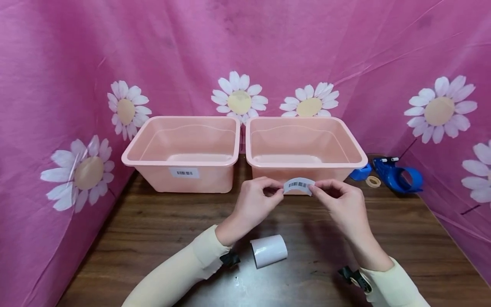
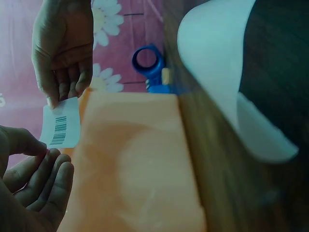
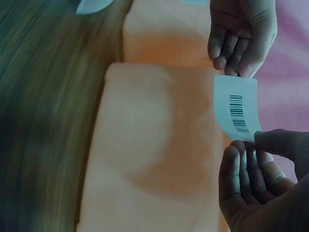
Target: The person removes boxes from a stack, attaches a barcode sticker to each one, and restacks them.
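A white barcode label [image 1: 298, 185] is stretched between both hands, bowed upward in the head view. My left hand [image 1: 254, 199] pinches its left end between thumb and finger. The other end is pinched by my right hand [image 1: 342, 204]. Behind the label stands the right pink bin [image 1: 307, 165], its front wall partly hidden by the hands and label. In the right wrist view the label [image 3: 236, 107] curves close to the bin's front wall [image 3: 149, 135]. The left pink bin [image 1: 184, 163] carries a similar barcode label [image 1: 184, 172] on its front, just under the rim.
A curled piece of white backing paper [image 1: 269, 251] lies on the wooden table [image 1: 161, 238] between the forearms. Beside the right bin are a blue tape dispenser [image 1: 400, 175], a tan tape roll [image 1: 373, 181] and a small blue object [image 1: 360, 172]. Pink flowered cloth [image 1: 184, 55] hangs behind.
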`<action>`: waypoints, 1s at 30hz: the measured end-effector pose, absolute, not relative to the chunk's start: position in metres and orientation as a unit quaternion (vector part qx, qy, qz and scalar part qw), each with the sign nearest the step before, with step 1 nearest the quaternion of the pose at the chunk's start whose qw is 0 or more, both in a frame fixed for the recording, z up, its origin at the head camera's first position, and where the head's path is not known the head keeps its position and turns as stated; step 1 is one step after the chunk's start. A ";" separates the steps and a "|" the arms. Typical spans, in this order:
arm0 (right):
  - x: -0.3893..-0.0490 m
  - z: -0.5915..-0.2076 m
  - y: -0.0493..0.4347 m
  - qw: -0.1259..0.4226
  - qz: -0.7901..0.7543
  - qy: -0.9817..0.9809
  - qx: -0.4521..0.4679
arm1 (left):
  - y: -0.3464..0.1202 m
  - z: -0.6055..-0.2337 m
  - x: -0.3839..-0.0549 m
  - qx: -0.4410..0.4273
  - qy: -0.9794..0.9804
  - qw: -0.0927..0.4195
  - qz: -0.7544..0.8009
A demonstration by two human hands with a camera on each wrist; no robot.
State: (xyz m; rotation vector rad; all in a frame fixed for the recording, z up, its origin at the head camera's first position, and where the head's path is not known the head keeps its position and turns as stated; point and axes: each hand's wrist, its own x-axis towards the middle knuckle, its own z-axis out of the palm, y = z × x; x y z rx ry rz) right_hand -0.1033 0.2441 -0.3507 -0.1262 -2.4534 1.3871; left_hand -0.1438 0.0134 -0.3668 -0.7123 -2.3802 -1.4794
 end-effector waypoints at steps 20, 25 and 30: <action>-0.137 -0.378 0.265 0.190 0.466 -0.861 -0.067 | 0.047 -0.381 -0.174 -0.225 -0.844 0.107 -0.475; -0.142 -0.381 0.266 0.199 0.470 -0.857 -0.065 | 0.049 -0.381 -0.175 -0.229 -0.841 0.098 -0.481; -0.145 -0.385 0.267 0.207 0.476 -0.852 -0.068 | 0.050 -0.379 -0.175 -0.221 -0.844 0.090 -0.480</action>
